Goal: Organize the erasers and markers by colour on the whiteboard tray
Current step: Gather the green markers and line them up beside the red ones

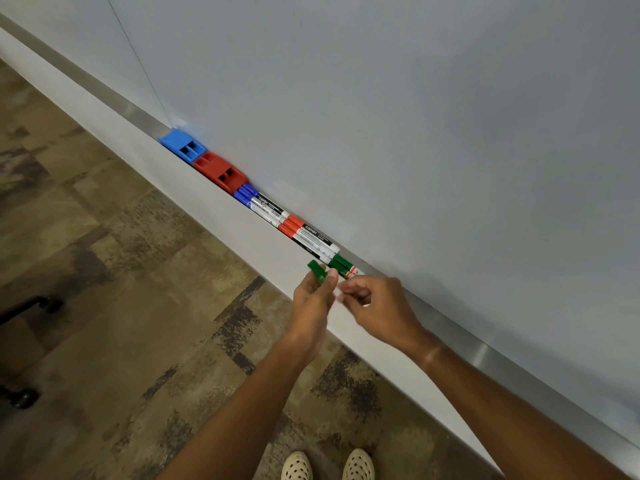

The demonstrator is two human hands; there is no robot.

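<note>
the large pale grey whiteboard (pixel 398 98) fills the upper right of the frame. along its lower edge the long pale whiteboard tray (pixel 214 206) runs diagonally from upper left to lower right, above the mottled brown carpet floor (pixel 104 306).

in the tray, from upper left downward: a blue plastic block eraser (pixel 182 146), touching a red plastic block eraser (pixel 219 173), then a bundle of blue-capped markers (pixel 259 204), a bundle of red-capped markers (pixel 308 235), and green-capped markers (pixel 343 265) lying near centre frame.

the left hand (pixel 313 296) is clamped on a green-capped marker (pixel 317 270), cap end pointing up-left, held just in front of the tray. the right hand (pixel 375 303) has fingers curled toward the same marker's pale rear end; whether it actually pinches that end cannot be told, as the area is blurred.

judgement: sorting is nearly complete; the held marker belongs with the green group.

risks:
- inserting it at an angle may push the resting green markers into the red bundle, mixing groups.
- releasing it on the tray's front lip may let it roll off onto the floor.
</note>
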